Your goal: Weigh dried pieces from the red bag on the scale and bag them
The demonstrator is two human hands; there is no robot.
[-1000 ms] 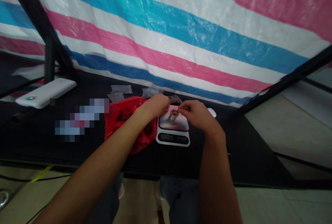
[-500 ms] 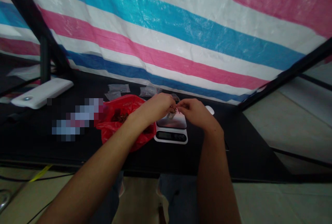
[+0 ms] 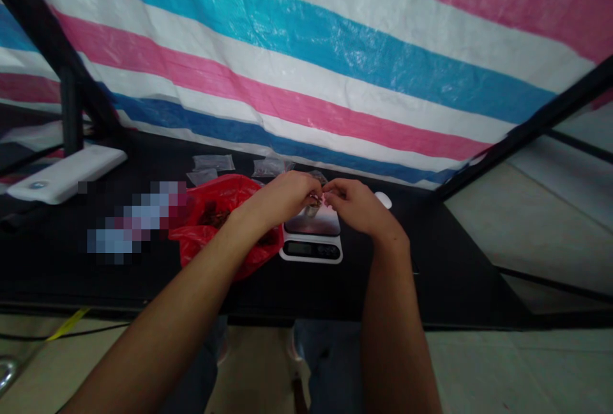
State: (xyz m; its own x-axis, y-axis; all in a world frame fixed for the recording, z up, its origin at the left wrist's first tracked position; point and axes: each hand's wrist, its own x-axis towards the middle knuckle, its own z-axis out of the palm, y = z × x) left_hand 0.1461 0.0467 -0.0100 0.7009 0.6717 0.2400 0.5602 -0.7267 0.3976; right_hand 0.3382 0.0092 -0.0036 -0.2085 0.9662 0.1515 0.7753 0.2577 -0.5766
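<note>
A white kitchen scale (image 3: 311, 255) with a silver plate stands on the black table. On its plate is a small, pale round container (image 3: 311, 211), partly hidden by my fingers. My left hand (image 3: 295, 189) is over the container with its fingers closed at the rim. Opposite it, my right hand (image 3: 352, 204) is pinched, its fingertips almost meeting the left ones. What the fingertips hold is too small and dim to make out. Left of the scale sits an open red plastic bag (image 3: 196, 248) with brown, dried-looking pieces (image 3: 215, 217) inside; my left forearm crosses over it.
Small clear zip bags (image 3: 213, 162) lie behind the red bag. A white round object (image 3: 383, 200) is beyond my right hand. To the left lies a white oblong device (image 3: 67, 174). A striped plastic sheet (image 3: 287, 69) hangs behind the black table (image 3: 460, 286), between dark frame bars.
The view has shifted slightly, so everything sits a little further left. Both hands stay together above the container, with only small finger movement.
</note>
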